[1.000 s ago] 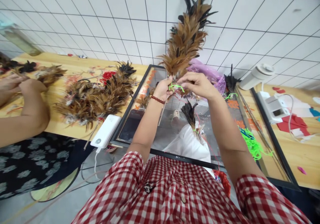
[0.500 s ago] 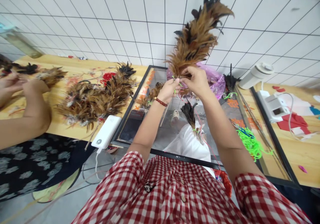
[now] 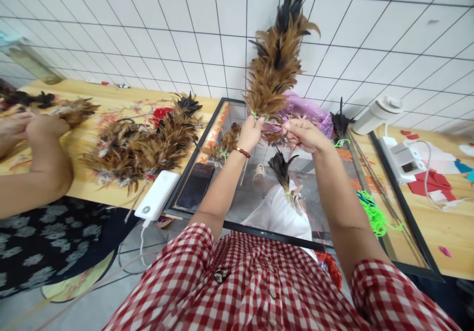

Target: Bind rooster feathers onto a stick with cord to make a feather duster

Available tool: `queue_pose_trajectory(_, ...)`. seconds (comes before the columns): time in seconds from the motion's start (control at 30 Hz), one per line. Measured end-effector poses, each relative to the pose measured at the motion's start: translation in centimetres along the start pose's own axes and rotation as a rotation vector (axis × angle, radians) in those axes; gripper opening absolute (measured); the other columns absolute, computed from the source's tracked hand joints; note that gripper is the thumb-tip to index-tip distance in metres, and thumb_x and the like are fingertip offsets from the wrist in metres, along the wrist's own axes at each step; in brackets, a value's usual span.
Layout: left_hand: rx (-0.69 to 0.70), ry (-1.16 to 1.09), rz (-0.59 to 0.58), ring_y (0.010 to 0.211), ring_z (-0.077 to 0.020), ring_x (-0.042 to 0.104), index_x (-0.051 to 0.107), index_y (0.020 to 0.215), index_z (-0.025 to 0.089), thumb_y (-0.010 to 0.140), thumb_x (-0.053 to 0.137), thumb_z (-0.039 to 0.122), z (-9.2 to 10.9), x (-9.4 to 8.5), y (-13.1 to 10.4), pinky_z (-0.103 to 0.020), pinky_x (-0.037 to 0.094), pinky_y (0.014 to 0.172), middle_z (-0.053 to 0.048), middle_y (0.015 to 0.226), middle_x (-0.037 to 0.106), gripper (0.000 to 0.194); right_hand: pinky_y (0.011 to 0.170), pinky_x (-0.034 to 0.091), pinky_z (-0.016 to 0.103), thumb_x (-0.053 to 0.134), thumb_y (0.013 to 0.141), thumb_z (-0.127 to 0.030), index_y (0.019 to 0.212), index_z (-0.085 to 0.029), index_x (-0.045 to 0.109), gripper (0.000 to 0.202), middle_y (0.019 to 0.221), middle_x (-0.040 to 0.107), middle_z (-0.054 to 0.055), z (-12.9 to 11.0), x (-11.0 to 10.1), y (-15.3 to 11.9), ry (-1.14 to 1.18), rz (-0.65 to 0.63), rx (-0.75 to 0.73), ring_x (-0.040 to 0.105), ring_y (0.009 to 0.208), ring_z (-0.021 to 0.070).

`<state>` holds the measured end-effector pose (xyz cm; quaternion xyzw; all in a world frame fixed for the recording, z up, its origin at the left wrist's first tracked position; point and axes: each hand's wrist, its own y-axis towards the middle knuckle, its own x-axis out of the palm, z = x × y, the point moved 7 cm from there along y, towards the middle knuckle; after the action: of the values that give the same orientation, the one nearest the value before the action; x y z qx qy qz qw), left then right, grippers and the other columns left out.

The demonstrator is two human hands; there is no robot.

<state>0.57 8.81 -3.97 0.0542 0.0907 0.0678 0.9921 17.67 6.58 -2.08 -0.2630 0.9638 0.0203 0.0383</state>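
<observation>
Feather bundle (image 3: 274, 82): Stood upright above the far edge of the glass panel (image 3: 237, 202), tips toward the tiled wall (image 3: 207, 45); could have tipped or twisted, being tall and gripped only at the base.

Left hand (image 3: 252, 132): Pinched the bundle's base over the far part of the glass panel, thumb against forefinger, beside a green tie (image 3: 254, 115); could have let feathers splay by easing off too soon.

Right hand (image 3: 303, 134): Pressed thumb and fingertips together right of the glass panel's far middle, apparently pinching the thin strand (image 3: 274, 124); could have lost so fine a hold through a slippery or hurried pull.

Thin strand: Stretched between both hands above the glass panel, looking taut; could have snapped under a sharp tug, or trapped stray feathers.

Purple bag (image 3: 313, 111): Lay crumpled at the glass panel's far edge, behind the right hand; could have snagged loose ends during a wide swing.

Black tuft (image 3: 282, 170): Lay around the glass panel's middle; could have been brushed aside by a lowered hand.
</observation>
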Motion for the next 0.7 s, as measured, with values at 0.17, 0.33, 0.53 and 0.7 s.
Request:
queue_pose_trajectory(0.17, 0.111, 0.634, -0.108, 0.109, -0.0292, 0.072, 0.058, 0.103, 0.014, 0.105, 0.052, 0.023, 0.8, 2.1, -1.2, -0.035, 0.05, 0.091, -0.02, 0.109, 0.075, 0.011, 0.062, 0.039, 0.027, 0.072, 0.09, -0.046, 0.079, -0.017, 0.066, 0.032, 0.066, 0.059, 0.0, -7.3, 0.1, 1.2, -0.748, 0.035, -0.227, 0.05, 0.063, 0.0117)
queue_pose_trajectory(0.33, 0.26, 0.938, -0.253, 0.108, -0.034, 0.078, 0.059, 0.126, 0.01, 0.109, 0.04, 0.031, 1.8, 4.9, -4.0, -0.038, 0.054, 0.083, -0.023, 0.113, 0.077, 0.033, 0.079, 0.047, 0.035, 0.06, 0.092, -0.03, 0.09, -0.017, 0.078, 0.022, 0.093, 0.075, 0.009, -9.1, 0.6, 3.5, -1.366, 0.135, -0.278, 0.065, 0.091, 0.0244)
queue_pose_trajectory(0.53, 0.375, 1.052, -0.227, 0.107, -0.0312, 0.079, 0.046, 0.151, 0.007, 0.11, 0.036, 0.032, 1.7, 6.8, -5.6, -0.036, 0.057, 0.08, -0.023, 0.122, 0.075, 0.05, 0.085, 0.052, 0.042, 0.066, 0.089, -0.026, 0.093, -0.016, 0.081, 0.018, 0.098, 0.077, 0.014, -5.3, -1.4, 5.9, -1.416, 0.106, -0.111, 0.066, 0.101, 0.0293)
queue_pose_trajectory(0.7, 0.469, 1.084, -0.316, 0.111, -0.0331, 0.077, 0.041, 0.161, 0.01, 0.109, 0.035, 0.03, 1.6, 7.1, -5.7, -0.039, 0.057, 0.085, -0.025, 0.125, 0.074, 0.056, 0.094, 0.053, 0.047, 0.087, 0.076, -0.025, 0.077, -0.018, 0.076, 0.013, 0.079, 0.07, 0.008, -3.4, -4.3, 7.3, -1.164, 0.194, -0.061, 0.067, 0.1, 0.0298)
